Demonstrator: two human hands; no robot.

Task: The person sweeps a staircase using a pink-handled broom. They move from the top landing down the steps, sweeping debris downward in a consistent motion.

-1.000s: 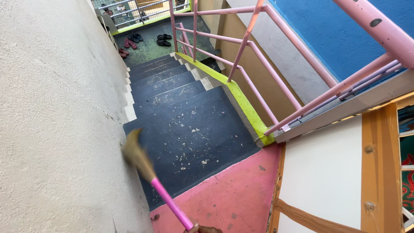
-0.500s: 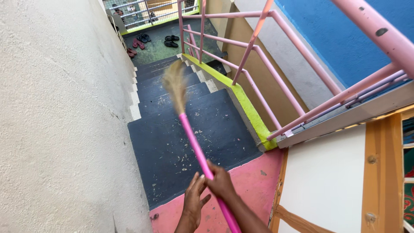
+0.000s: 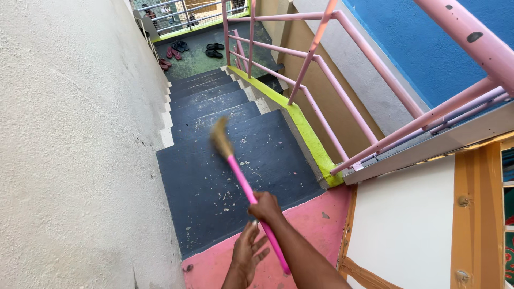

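I stand on a pink landing (image 3: 310,219) at the top of a dark grey staircase (image 3: 225,160). My right hand (image 3: 266,207) is shut on the pink handle of a broom (image 3: 241,179), whose blurred straw head (image 3: 220,137) hangs over the upper steps. My left hand (image 3: 247,251) is open just below and left of the handle, fingers spread, apart from it. Small pale bits of debris lie scattered on the top steps.
A rough white wall (image 3: 69,150) runs down the left. A pink metal railing (image 3: 321,80) and a yellow-green kerb (image 3: 305,134) line the right. Several pairs of sandals (image 3: 193,49) lie on the green lower landing. An orange door frame (image 3: 476,214) stands at right.
The broom head swung from the lower left up toward the far steps, then came back nearer. My left hand has come off the handle and opened; the right hand keeps its hold.
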